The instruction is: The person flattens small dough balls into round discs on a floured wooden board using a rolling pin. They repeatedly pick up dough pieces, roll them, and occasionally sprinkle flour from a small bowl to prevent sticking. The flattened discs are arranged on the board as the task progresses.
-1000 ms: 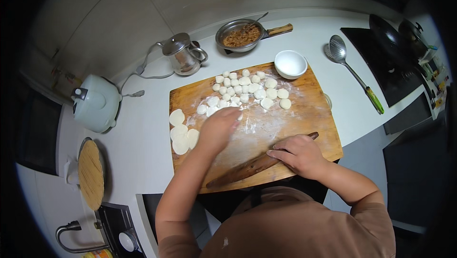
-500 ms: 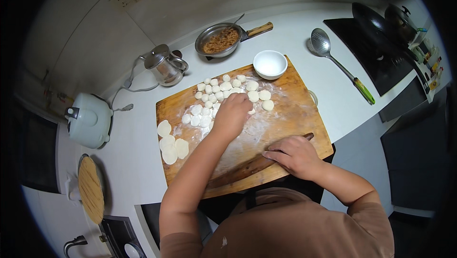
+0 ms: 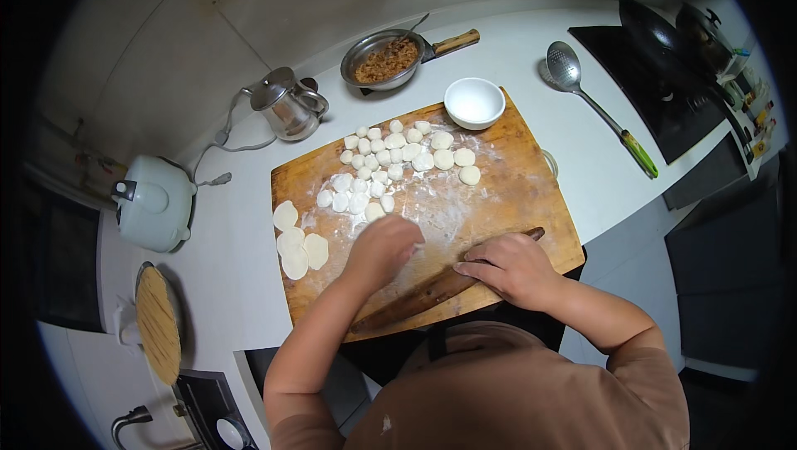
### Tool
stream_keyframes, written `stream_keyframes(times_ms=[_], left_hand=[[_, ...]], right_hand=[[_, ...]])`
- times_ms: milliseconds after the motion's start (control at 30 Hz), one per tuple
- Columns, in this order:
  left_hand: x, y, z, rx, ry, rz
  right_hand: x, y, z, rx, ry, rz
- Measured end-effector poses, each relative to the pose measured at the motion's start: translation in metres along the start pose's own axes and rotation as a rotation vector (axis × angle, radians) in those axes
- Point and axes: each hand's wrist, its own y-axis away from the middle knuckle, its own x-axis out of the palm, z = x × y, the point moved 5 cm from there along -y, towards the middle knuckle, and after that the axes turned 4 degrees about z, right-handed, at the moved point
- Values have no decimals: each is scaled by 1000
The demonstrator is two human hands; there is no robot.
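Floured wood under both hands. Left hand [image 3: 383, 248] curled palm-down on the rectangular wooden cutting board [image 3: 523, 193], fingers bunched over something hidden beneath; cannot tell what, if anything, is gripped. Right hand [image 3: 508, 267] laid flat over the long brown wooden rolling pin [image 3: 415, 300], fingers spread along it, pressing rather than clasping. Pin lying slantwise near the board's near edge, one end past the right hand's far side, the other below the left wrist.

Just beyond the left hand, a cluster of small white dough pieces [image 3: 390, 163], nearest ones almost touching the knuckles. Bare floured stretch of board beyond the right hand, open up to the far right corner. Out to the left of the left hand, flat rolled white dough rounds [image 3: 297, 244] overlapping the board's left edge. At the far edge, a small white round bowl [image 3: 474, 102] sitting on the board's rim.

Farther out: metal pan of brown minced filling [image 3: 387, 60], steel kettle [image 3: 286, 104], slotted metal ladle with green handle [image 3: 598, 105] well off to the right on the white counter [image 3: 224, 251].
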Motion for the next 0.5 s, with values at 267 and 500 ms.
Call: stream_keyframes(times_ms=[267,500], left_hand=[[-2,22,-7,-95,-134,115],[55,-33,-32,179,-274,349]], right_hand=[[0,-3,0,-57,-14,71],[-4,-11,8,-98,-12,62]])
